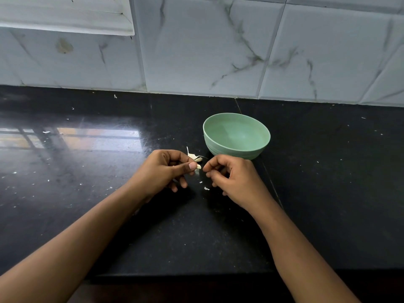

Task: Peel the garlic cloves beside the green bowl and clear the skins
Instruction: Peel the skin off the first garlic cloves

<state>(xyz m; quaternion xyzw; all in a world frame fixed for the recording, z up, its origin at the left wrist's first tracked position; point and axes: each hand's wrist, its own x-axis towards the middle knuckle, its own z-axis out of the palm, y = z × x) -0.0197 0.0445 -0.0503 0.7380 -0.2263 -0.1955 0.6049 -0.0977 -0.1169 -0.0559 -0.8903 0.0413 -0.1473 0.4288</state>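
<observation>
Surface [91, 215]: black, below marble tiles [196, 51].
Left hand [166, 169]: grip pinches 1 garlic clove [198, 166].
Right hand [232, 179]: grip narrow; contents we cannot tell.
Progress: we judge it early; green bowl [237, 136] empty, skins [192, 155] uncleared.

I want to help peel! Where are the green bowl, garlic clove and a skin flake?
green bowl [237, 132]: head view, bare inside.
garlic clove [198, 166]: head view, its bare tip.
skin flake [206, 188]: head view, its middle.

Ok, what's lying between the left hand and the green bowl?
Head view: a garlic clove with loose skin lies on the counter there.
</observation>
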